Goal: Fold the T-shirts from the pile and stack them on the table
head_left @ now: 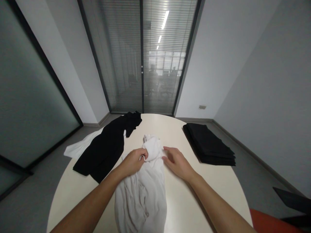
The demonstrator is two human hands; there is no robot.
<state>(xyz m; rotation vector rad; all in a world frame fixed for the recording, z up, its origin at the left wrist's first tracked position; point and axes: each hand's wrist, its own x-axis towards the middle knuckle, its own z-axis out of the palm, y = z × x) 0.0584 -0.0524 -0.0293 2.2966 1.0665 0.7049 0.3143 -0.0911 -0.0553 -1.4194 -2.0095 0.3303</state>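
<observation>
Nearest us, the white garment (143, 191) lies crumpled along the table (213, 181) middle; we judge it light, limp, best taken by its bunched far end. Our left hand (133, 161) pinches a fold there; our right hand (177, 162) rests open, fingertips touching it. Farther left lies a black garment (107, 149), right a folded black stack (209, 144).

The white garment (145, 187) is soft, wrinkled matt cloth, the black garment (107, 149) and stacked black cloths (209, 144) likewise matt fabric, on a smooth, satin-finish cream counter (184, 200).
</observation>
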